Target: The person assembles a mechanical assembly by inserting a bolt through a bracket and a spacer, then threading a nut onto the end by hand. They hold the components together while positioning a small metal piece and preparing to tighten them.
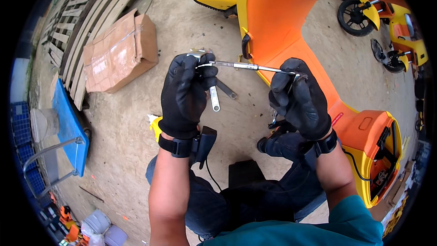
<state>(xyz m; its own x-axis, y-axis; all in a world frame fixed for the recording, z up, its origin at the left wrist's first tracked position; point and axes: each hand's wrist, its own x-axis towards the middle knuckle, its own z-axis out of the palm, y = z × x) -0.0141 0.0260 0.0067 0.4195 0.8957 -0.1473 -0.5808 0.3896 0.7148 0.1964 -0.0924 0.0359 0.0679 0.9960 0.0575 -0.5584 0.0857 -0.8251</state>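
Black work gloves cover both hands. A slim silver rod (246, 66) with a thicker sleeve at its middle stretches between them. My left hand (184, 91) is closed around its left end, where a shiny metal piece (196, 53) sticks up above the fingers. My right hand (300, 98) grips the other end, whose tip is partly covered by the fingers. Below my left fingers show a flat silver bar (214, 99) with a round hole at its end and a darker bar (226, 89); I cannot tell whether the hand holds them.
An orange and yellow scooter (282, 41) stands close on the right, more parked behind it. At left are a taped cardboard box (120, 52), wooden pallets (73, 23) and a blue platform cart (68, 127). A yellow object (156, 125) lies beside my left wrist on the concrete floor.
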